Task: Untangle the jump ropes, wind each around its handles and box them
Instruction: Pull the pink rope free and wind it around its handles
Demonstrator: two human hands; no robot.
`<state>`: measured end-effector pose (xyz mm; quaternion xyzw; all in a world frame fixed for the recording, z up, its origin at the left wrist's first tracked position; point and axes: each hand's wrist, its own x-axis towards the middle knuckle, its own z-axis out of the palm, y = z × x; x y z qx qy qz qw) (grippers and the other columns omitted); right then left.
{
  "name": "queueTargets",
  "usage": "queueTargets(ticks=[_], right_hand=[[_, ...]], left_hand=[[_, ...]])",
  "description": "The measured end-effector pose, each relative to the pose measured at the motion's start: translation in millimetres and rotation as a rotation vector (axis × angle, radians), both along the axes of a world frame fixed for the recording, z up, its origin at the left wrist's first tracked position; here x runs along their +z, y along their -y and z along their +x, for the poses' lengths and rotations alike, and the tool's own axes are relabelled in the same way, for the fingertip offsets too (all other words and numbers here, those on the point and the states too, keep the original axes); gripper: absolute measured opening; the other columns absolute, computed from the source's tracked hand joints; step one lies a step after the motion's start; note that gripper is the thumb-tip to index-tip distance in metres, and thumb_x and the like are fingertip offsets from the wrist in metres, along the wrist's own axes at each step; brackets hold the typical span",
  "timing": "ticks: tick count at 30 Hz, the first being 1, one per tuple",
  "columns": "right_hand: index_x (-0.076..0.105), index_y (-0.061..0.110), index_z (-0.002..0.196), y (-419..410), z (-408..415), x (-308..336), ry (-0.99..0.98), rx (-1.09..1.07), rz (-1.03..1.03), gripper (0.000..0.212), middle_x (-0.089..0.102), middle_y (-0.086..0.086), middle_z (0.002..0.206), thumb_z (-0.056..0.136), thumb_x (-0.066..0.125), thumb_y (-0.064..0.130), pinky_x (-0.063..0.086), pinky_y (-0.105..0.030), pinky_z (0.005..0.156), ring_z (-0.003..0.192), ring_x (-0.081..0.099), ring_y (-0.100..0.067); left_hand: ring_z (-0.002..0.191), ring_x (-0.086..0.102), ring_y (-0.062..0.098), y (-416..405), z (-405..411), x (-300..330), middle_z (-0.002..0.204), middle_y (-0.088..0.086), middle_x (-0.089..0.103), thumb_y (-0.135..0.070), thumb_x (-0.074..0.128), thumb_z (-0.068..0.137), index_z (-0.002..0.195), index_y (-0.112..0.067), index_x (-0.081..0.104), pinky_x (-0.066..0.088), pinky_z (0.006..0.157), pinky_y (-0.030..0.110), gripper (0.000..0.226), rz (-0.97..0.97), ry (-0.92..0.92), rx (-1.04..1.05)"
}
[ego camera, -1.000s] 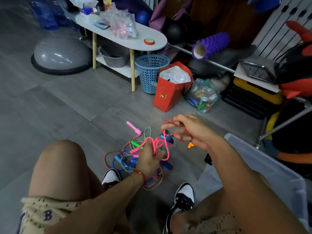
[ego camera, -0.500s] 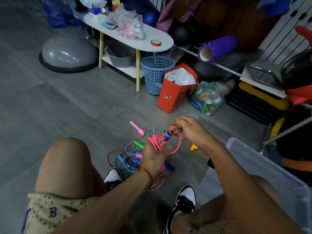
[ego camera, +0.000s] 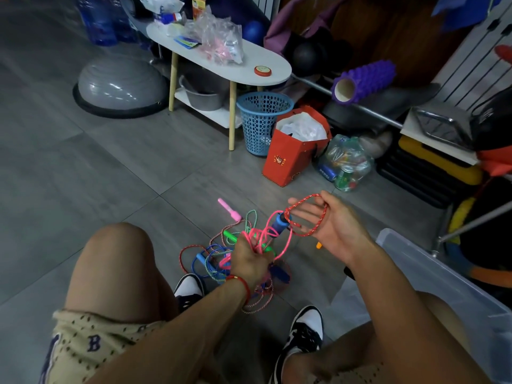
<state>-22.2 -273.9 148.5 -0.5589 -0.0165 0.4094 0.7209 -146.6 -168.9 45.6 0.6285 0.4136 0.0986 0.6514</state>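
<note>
— Ropes (ego camera: 221, 259) on the floor: limp, light, snag-prone?
— Yes. Left hand (ego camera: 249, 259) grips pink cord; right hand (ego camera: 329, 225), spread, carries a red loop (ego camera: 307, 214). Handles give the firmer hold.

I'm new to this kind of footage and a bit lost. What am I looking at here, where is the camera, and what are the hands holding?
There is no machine here: a seated person works with two bare hands, and the single camera sits on their head, looking forward and down past their knees. On the grey tiled floor between their feet lies a tangle of coloured jump ropes. The left hand grips a bunch of bright pink rope lifted out of that tangle. The right hand is held open, palm up, with a loop of red braided rope draped round its fingers; a blue rope handle sticks up between the two hands. A loose pink handle lies on the floor beyond. The clear plastic storage box waits at the person's right.
</note>
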Motion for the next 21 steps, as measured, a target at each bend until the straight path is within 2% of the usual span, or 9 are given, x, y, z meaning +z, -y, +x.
queueTargets(ticks=[2, 4, 6, 8, 11, 13, 16, 19, 21], right_hand=[[0.04, 0.021, 0.074, 3.2, 3.0, 9.9, 0.008, -0.018, 0.064, 0.038, 0.068, -0.024, 0.122, 0.109, 0.03, 0.035, 0.051, -0.053, 0.097, 0.116, 0.066, -0.035], [0.038, 0.023, 0.075, 8.8, 9.6, 18.9, 0.003, -0.065, 0.121, 0.039, 0.069, -0.023, 0.122, 0.109, 0.026, 0.038, 0.054, -0.048, 0.089, 0.113, 0.068, -0.034], [0.038, 0.024, 0.074, 16.3, 19.4, 21.6, -0.012, -0.135, 0.17, 0.04, 0.068, -0.021, 0.124, 0.109, 0.025, 0.039, 0.055, -0.045, 0.085, 0.113, 0.069, -0.033], [0.039, 0.024, 0.074, 24.9, 28.4, 19.9, -0.021, -0.224, 0.204, 0.04, 0.066, -0.019, 0.127, 0.108, 0.026, 0.04, 0.054, -0.047, 0.09, 0.117, 0.067, -0.033], [0.04, 0.024, 0.073, 36.3, 37.1, 11.5, 0.016, -0.33, 0.202, 0.042, 0.07, -0.017, 0.12, 0.109, 0.025, 0.04, 0.054, -0.045, 0.091, 0.113, 0.069, -0.032], [0.041, 0.023, 0.075, 40.2, 44.0, -2.5, 0.085, -0.36, 0.12, 0.04, 0.072, -0.016, 0.112, 0.109, 0.029, 0.04, 0.058, -0.04, 0.081, 0.104, 0.072, -0.031], [0.052, 0.015, 0.083, 35.6, 51.2, -35.8, 0.218, -0.323, -0.139, 0.032, 0.073, -0.013, 0.1, 0.107, 0.041, 0.034, 0.06, -0.034, 0.07, 0.089, 0.071, -0.027], [0.062, 0.007, 0.089, 24.3, 48.4, -65.2, 0.422, -0.164, -0.473, 0.03, 0.067, -0.01, 0.089, 0.105, 0.049, 0.028, 0.054, -0.04, 0.073, 0.08, 0.062, -0.023], [0.06, 0.007, 0.074, 19.6, 47.8, -77.0, 0.584, -0.053, -0.636, 0.034, 0.059, -0.008, 0.069, 0.102, 0.051, 0.023, 0.049, -0.036, 0.064, 0.065, 0.056, -0.021]], left_hand=[[0.083, 0.057, 0.019, -10.1, -1.4, -16.4, 0.089, 0.001, 0.058, -0.003, 0.077, 0.081, 0.097, -0.016, 0.049, 0.042, 0.057, 0.019, 0.035, 0.05, -0.137, 0.008], [0.081, 0.054, 0.019, -21.3, -3.3, -29.7, 0.084, 0.0, 0.055, -0.003, 0.078, 0.079, 0.094, -0.015, 0.049, 0.043, 0.06, 0.022, 0.034, 0.068, -0.213, 0.007], [0.081, 0.052, 0.02, -32.4, -5.7, -36.4, 0.077, -0.003, 0.051, -0.003, 0.078, 0.078, 0.086, -0.017, 0.047, 0.045, 0.067, 0.029, 0.034, 0.07, -0.227, 0.001], [0.079, 0.051, 0.018, -42.0, -7.2, -36.0, 0.075, -0.004, 0.05, -0.011, 0.081, 0.078, 0.08, -0.021, 0.045, 0.046, 0.07, 0.033, 0.038, 0.113, -0.248, -0.042], [0.076, 0.049, 0.018, -55.8, -6.4, -24.6, 0.079, -0.001, 0.05, -0.028, 0.075, 0.088, 0.086, -0.013, 0.046, 0.048, 0.07, 0.036, 0.033, 0.226, -0.262, -0.122], [0.072, 0.05, 0.02, -62.0, -7.2, -6.4, 0.083, 0.004, 0.052, -0.032, 0.059, 0.098, 0.094, -0.01, 0.044, 0.039, 0.063, 0.031, 0.028, 0.37, -0.292, -0.184], [0.072, 0.056, 0.025, -65.3, -7.2, 23.7, 0.081, 0.008, 0.058, -0.037, 0.038, 0.107, 0.096, -0.01, 0.047, 0.035, 0.066, 0.031, 0.031, 0.507, -0.253, -0.26], [0.065, 0.061, 0.028, -69.6, 0.3, 51.1, 0.073, 0.01, 0.059, -0.033, 0.039, 0.107, 0.1, -0.004, 0.05, 0.04, 0.058, 0.027, 0.032, 0.507, -0.132, -0.294], [0.047, 0.057, 0.011, -73.0, 6.2, 69.9, 0.069, 0.006, 0.064, -0.032, 0.043, 0.106, 0.099, -0.001, 0.056, 0.039, 0.046, 0.021, 0.034, 0.476, -0.066, -0.328]])
